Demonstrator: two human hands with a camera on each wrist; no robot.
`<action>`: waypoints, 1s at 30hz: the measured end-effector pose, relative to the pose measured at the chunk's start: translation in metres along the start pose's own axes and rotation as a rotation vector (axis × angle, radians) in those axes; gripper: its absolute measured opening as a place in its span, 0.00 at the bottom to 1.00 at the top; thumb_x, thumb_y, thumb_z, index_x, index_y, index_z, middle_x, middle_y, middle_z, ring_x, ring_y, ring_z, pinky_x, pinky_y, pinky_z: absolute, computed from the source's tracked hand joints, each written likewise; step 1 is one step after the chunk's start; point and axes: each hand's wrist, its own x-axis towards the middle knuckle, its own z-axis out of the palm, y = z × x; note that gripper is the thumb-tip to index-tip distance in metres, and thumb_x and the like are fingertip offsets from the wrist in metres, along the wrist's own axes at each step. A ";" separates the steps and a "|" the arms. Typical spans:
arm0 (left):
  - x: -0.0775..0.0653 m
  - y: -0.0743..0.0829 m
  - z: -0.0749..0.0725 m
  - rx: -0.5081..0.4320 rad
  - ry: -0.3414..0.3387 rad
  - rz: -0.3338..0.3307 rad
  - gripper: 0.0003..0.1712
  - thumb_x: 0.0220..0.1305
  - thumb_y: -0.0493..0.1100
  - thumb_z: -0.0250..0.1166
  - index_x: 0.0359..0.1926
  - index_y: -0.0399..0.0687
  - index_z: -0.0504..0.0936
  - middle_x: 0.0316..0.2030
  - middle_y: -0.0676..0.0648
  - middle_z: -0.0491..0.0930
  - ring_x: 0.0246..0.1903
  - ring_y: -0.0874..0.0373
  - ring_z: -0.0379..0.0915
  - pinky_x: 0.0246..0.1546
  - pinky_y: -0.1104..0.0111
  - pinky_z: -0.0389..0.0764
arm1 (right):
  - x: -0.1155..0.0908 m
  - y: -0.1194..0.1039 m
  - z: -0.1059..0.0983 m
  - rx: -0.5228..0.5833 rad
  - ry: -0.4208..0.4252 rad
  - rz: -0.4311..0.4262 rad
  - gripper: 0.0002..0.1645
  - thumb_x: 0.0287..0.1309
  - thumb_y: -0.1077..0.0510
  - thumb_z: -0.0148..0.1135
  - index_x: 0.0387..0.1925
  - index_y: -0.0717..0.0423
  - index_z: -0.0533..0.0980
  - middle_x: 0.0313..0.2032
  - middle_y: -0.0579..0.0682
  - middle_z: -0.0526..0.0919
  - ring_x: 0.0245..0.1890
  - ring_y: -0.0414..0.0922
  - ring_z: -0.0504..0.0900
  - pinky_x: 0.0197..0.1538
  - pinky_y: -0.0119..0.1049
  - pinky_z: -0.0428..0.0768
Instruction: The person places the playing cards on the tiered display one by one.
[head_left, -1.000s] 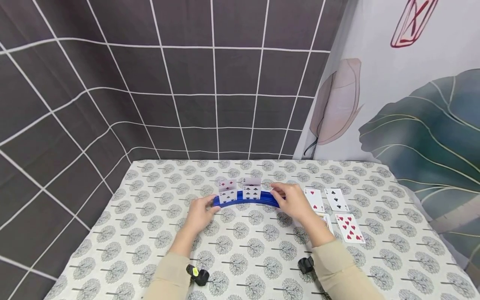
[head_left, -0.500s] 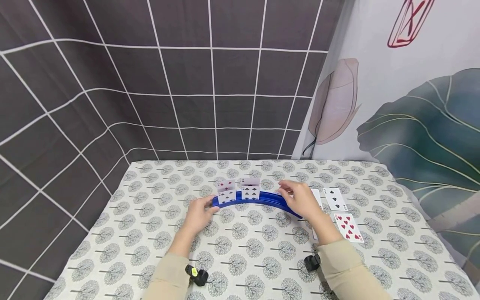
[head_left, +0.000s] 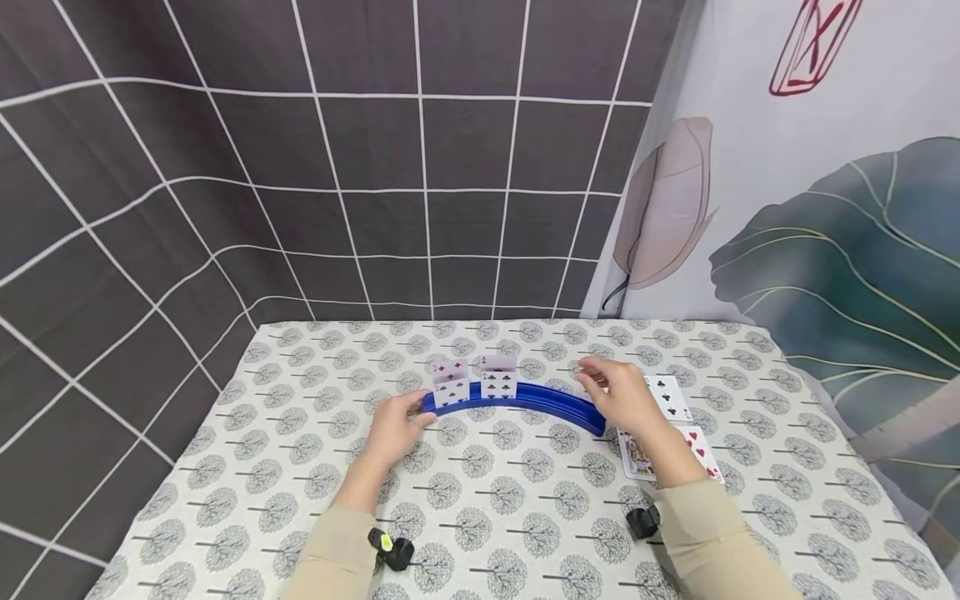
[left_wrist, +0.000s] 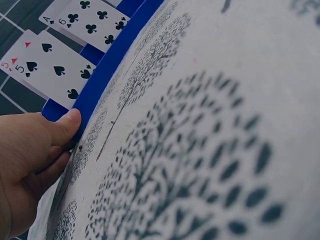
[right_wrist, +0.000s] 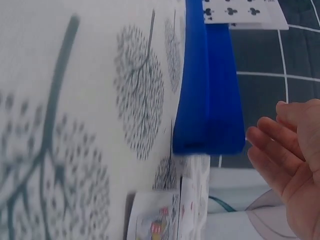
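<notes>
A curved blue card holder [head_left: 551,402] stands on the patterned cloth. In its left part sit a five of spades [left_wrist: 52,70] and a six of clubs [left_wrist: 95,22], each with another card behind it: a red five [head_left: 451,368] and an ace [head_left: 498,362]. My left hand [head_left: 393,429] pinches the holder's left end, thumb on the front face. Beyond the holder's right end, my right hand [head_left: 624,398] hovers with fingers loosely extended and nothing in them. In the right wrist view that hand is apart from the blue end.
To the right, a clubs card [head_left: 670,397], a hearts card [head_left: 703,452] and a face card [head_left: 636,458] lie face up on the cloth, partly covered by the right hand and forearm. A dark gridded curtain [head_left: 480,225] hangs behind the table.
My right hand has moved right along the holder and past its right end, uncovering that end and overlapping the loose cards. My left hand stays on the holder's left end.
</notes>
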 end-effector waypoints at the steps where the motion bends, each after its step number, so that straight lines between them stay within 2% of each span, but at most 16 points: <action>1: 0.000 0.000 0.000 0.003 0.000 0.002 0.26 0.60 0.37 0.72 0.60 0.39 0.81 0.48 0.39 0.86 0.49 0.46 0.84 0.60 0.54 0.80 | -0.001 0.002 -0.002 0.003 0.002 0.001 0.13 0.62 0.69 0.65 0.48 0.71 0.80 0.37 0.62 0.88 0.33 0.57 0.88 0.41 0.49 0.89; 8: 0.002 0.002 -0.001 0.005 -0.010 -0.008 0.27 0.60 0.36 0.72 0.61 0.38 0.80 0.47 0.39 0.87 0.48 0.46 0.84 0.58 0.55 0.82 | -0.009 0.014 -0.014 -0.007 -0.003 0.067 0.15 0.64 0.69 0.64 0.51 0.72 0.79 0.38 0.64 0.87 0.35 0.58 0.88 0.43 0.51 0.89; 16: 0.003 0.001 -0.001 0.020 0.000 0.003 0.28 0.59 0.36 0.73 0.61 0.37 0.80 0.47 0.38 0.86 0.48 0.45 0.84 0.57 0.54 0.82 | -0.012 0.023 -0.028 0.010 0.055 0.081 0.13 0.64 0.69 0.64 0.49 0.70 0.80 0.37 0.63 0.88 0.33 0.58 0.88 0.41 0.52 0.88; 20: 0.003 0.001 -0.001 0.015 -0.001 0.000 0.28 0.60 0.37 0.73 0.62 0.37 0.79 0.48 0.38 0.86 0.49 0.45 0.84 0.58 0.55 0.82 | -0.014 0.026 -0.035 0.004 0.059 0.108 0.13 0.65 0.68 0.64 0.49 0.70 0.80 0.38 0.62 0.88 0.34 0.58 0.88 0.42 0.54 0.88; 25: 0.002 0.002 -0.001 0.001 -0.003 -0.004 0.28 0.61 0.36 0.72 0.62 0.36 0.79 0.47 0.38 0.86 0.47 0.46 0.85 0.57 0.55 0.83 | -0.018 0.029 -0.042 -0.020 0.088 0.095 0.11 0.65 0.68 0.65 0.47 0.69 0.81 0.37 0.63 0.88 0.33 0.59 0.88 0.41 0.54 0.88; 30: 0.001 0.003 -0.001 0.007 -0.002 -0.011 0.27 0.61 0.36 0.72 0.62 0.37 0.79 0.48 0.38 0.86 0.48 0.46 0.85 0.58 0.55 0.82 | -0.024 0.034 -0.049 -0.034 0.080 0.128 0.14 0.65 0.67 0.64 0.50 0.70 0.79 0.39 0.65 0.87 0.35 0.61 0.88 0.43 0.55 0.87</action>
